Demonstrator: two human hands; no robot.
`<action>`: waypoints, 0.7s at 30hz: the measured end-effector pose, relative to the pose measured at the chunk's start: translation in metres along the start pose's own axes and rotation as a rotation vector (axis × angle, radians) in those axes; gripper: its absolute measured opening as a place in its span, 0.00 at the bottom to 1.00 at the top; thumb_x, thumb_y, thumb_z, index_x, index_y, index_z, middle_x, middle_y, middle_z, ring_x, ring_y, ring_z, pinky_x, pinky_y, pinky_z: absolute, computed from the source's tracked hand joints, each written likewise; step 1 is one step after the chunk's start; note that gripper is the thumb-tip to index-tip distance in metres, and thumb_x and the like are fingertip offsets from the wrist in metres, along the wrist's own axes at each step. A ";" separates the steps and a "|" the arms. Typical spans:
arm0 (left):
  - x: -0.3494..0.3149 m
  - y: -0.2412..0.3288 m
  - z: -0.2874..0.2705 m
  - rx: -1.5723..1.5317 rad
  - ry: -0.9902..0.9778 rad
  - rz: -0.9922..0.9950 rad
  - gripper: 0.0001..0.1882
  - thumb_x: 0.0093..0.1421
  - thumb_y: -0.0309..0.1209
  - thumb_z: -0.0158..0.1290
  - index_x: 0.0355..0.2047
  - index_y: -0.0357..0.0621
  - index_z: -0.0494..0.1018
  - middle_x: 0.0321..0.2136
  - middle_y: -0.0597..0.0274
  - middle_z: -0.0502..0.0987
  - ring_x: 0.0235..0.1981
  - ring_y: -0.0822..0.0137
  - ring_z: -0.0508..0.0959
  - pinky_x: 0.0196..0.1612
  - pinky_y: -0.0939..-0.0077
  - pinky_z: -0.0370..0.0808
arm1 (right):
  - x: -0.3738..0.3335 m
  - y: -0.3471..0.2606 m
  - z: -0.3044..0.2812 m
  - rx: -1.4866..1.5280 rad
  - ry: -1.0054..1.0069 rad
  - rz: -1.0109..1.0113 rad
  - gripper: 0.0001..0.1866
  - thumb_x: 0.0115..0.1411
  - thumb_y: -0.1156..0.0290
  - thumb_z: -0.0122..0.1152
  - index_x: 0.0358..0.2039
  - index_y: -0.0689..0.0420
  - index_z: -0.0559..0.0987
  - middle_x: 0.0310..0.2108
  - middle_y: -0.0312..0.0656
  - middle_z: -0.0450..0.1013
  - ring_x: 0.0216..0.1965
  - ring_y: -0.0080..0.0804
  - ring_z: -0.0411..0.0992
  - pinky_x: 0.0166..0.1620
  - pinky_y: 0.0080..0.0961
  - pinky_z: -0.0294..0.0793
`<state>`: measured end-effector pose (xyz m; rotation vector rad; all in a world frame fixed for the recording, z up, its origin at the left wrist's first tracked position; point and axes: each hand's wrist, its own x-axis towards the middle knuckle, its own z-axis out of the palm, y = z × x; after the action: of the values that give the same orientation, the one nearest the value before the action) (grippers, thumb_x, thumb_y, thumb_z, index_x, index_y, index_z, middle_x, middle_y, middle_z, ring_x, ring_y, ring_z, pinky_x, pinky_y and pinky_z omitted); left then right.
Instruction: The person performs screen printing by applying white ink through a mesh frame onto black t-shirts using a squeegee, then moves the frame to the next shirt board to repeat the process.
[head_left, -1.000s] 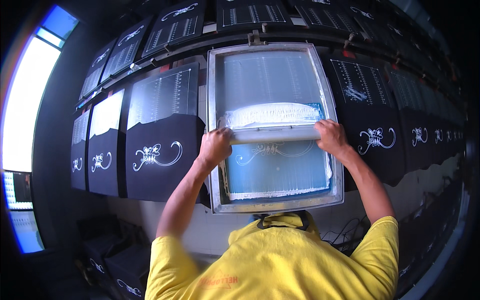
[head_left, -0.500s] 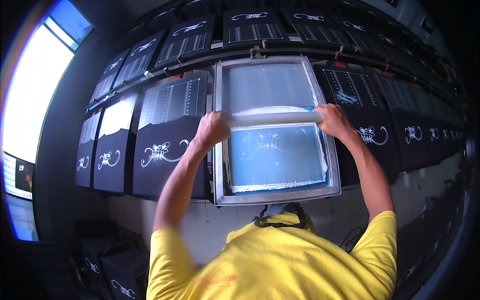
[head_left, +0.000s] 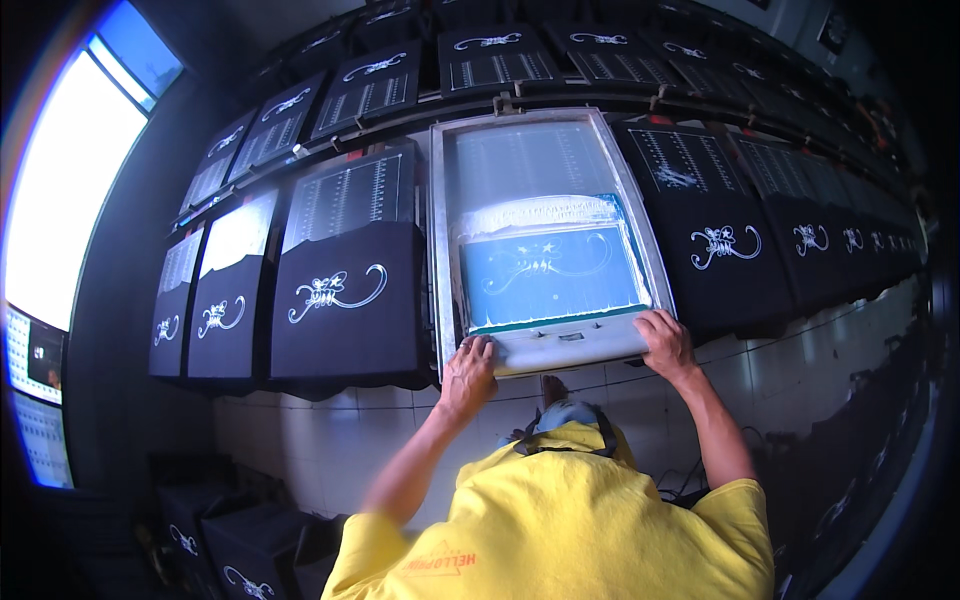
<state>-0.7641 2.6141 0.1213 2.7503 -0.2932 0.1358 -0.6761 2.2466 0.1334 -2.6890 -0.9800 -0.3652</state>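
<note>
Holding: the left hand [head_left: 468, 376] and right hand [head_left: 666, 343] curl their fingers over opposite ends of the squeegee [head_left: 545, 350]; the undersides are hidden, so how hard they pinch cannot be told.
Squeegee: across the near end of the screen frame [head_left: 441, 220], between the hands, long axis left to right, its right end slightly farther from the body.
Frame: long axis pointing away from the person, roughly square to the squeegee.
White ink: a thick band [head_left: 545, 212] straight ahead of the grip, beyond the blue mesh [head_left: 580, 290], well apart from the squeegee; neither hand is clearly nearer.
Cloths: a dark printed cloth [head_left: 345, 345] left of the frame, another [head_left: 725, 285] right of it, both bearing white curls.
Shirt lettering: reddish print with an angular outline on the yellow shirt [head_left: 600, 520].
Squeegee mark: a small dark rectangle, too small to tell whether it is a label.
</note>
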 end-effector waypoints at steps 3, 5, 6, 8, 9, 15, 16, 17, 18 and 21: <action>-0.013 0.006 0.005 0.014 -0.055 0.009 0.26 0.44 0.19 0.53 0.48 0.32 0.67 0.53 0.45 0.67 0.59 0.46 0.65 0.60 0.61 0.68 | -0.014 -0.011 -0.001 0.029 -0.127 0.075 0.29 0.39 0.73 0.73 0.45 0.60 0.75 0.49 0.46 0.69 0.54 0.45 0.67 0.52 0.38 0.72; -0.020 0.008 0.011 0.056 -0.034 0.029 0.29 0.44 0.20 0.53 0.51 0.31 0.66 0.55 0.44 0.66 0.61 0.46 0.63 0.63 0.61 0.65 | -0.021 -0.018 -0.001 0.026 -0.146 0.093 0.31 0.41 0.68 0.75 0.47 0.61 0.74 0.52 0.48 0.67 0.57 0.46 0.64 0.56 0.38 0.70; -0.022 0.007 0.013 0.077 -0.021 0.037 0.30 0.44 0.20 0.53 0.52 0.31 0.66 0.56 0.44 0.65 0.62 0.47 0.62 0.64 0.61 0.63 | -0.025 -0.020 0.001 0.014 -0.146 0.093 0.32 0.43 0.65 0.75 0.48 0.61 0.73 0.53 0.48 0.66 0.58 0.47 0.63 0.57 0.38 0.68; -0.023 0.009 0.007 0.051 -0.079 0.016 0.32 0.48 0.24 0.55 0.56 0.31 0.64 0.58 0.43 0.63 0.64 0.47 0.60 0.66 0.61 0.60 | -0.024 -0.018 -0.001 0.036 -0.149 0.084 0.31 0.48 0.61 0.73 0.50 0.62 0.73 0.54 0.49 0.65 0.59 0.48 0.63 0.58 0.38 0.67; -0.023 0.012 -0.002 0.014 -0.084 0.013 0.32 0.50 0.25 0.56 0.56 0.31 0.64 0.58 0.43 0.63 0.64 0.47 0.60 0.66 0.61 0.60 | -0.023 -0.019 -0.006 0.071 -0.154 0.073 0.30 0.51 0.59 0.70 0.50 0.63 0.72 0.54 0.50 0.66 0.58 0.48 0.63 0.58 0.38 0.67; -0.011 -0.033 -0.005 -0.275 0.154 -0.220 0.27 0.62 0.34 0.52 0.57 0.33 0.63 0.58 0.43 0.63 0.60 0.45 0.63 0.62 0.58 0.64 | -0.008 0.036 0.022 0.248 0.177 0.381 0.20 0.65 0.62 0.53 0.51 0.63 0.72 0.49 0.54 0.70 0.51 0.53 0.69 0.54 0.41 0.68; -0.008 -0.044 0.003 -0.282 0.228 -0.342 0.25 0.63 0.34 0.51 0.58 0.33 0.63 0.58 0.43 0.63 0.59 0.44 0.65 0.61 0.57 0.65 | -0.006 0.053 0.037 0.218 0.260 0.461 0.18 0.66 0.64 0.51 0.51 0.63 0.72 0.48 0.54 0.72 0.49 0.54 0.71 0.53 0.41 0.69; -0.003 -0.054 0.013 -0.245 0.321 -0.386 0.21 0.65 0.32 0.48 0.54 0.31 0.66 0.52 0.41 0.68 0.52 0.43 0.71 0.54 0.57 0.69 | -0.008 0.073 0.052 0.220 0.215 0.588 0.18 0.66 0.65 0.49 0.52 0.63 0.72 0.48 0.56 0.72 0.50 0.55 0.71 0.53 0.41 0.69; -0.001 -0.064 0.018 -0.280 0.285 -0.453 0.20 0.65 0.32 0.47 0.53 0.31 0.68 0.50 0.40 0.70 0.50 0.43 0.72 0.52 0.57 0.70 | 0.000 0.080 0.058 0.227 0.167 0.708 0.18 0.67 0.65 0.48 0.52 0.63 0.73 0.48 0.58 0.73 0.51 0.56 0.70 0.54 0.41 0.69; 0.010 -0.077 0.025 -0.335 0.289 -0.564 0.16 0.66 0.33 0.46 0.45 0.31 0.75 0.39 0.40 0.76 0.42 0.44 0.76 0.45 0.56 0.73 | 0.011 0.096 0.074 0.277 0.164 0.880 0.19 0.66 0.63 0.48 0.47 0.65 0.76 0.42 0.60 0.76 0.47 0.58 0.73 0.52 0.42 0.71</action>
<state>-0.7361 2.6732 0.0719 2.3329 0.4896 0.2970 -0.5946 2.2060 0.0529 -2.4754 0.2238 -0.2265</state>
